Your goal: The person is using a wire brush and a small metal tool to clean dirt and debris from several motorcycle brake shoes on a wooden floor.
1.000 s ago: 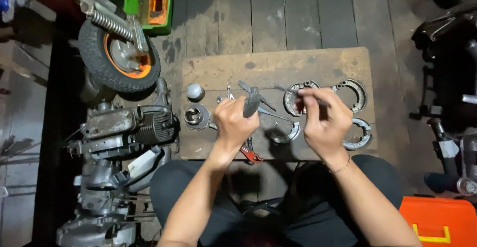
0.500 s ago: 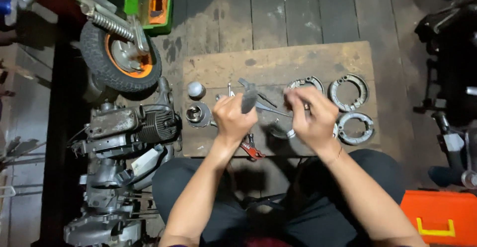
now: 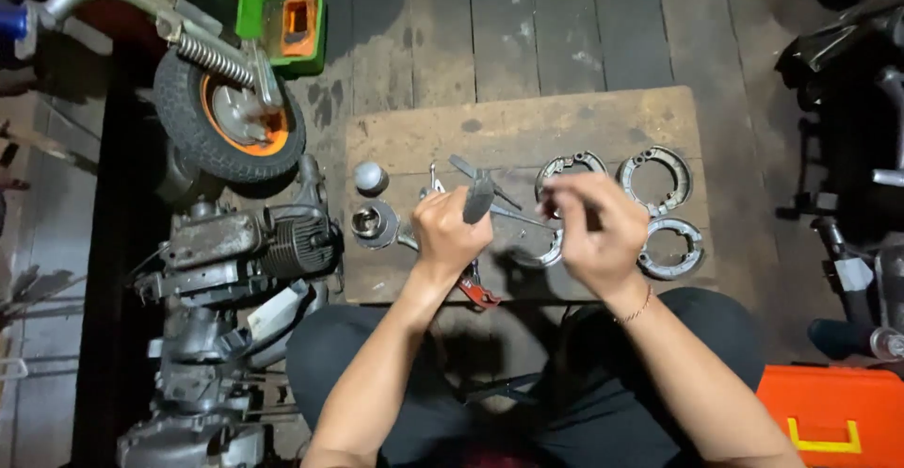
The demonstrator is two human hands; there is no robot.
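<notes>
Head view: our left hand [image 3: 450, 234] grips a grey tool [image 3: 478, 197] upright, pointing away, above the board [image 3: 527, 129]; our right hand [image 3: 591, 228] pinches its thin rod [image 3: 513, 212], which runs sideways.

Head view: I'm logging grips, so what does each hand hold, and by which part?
The left hand grips a grey metal tool low on its body, upper end free. The right hand pinches something at its fingertips, too blurred to identify.

Brake shoes [image 3: 656, 178] and engine [image 3: 247, 242] flank open board [image 3: 527, 124].
</notes>
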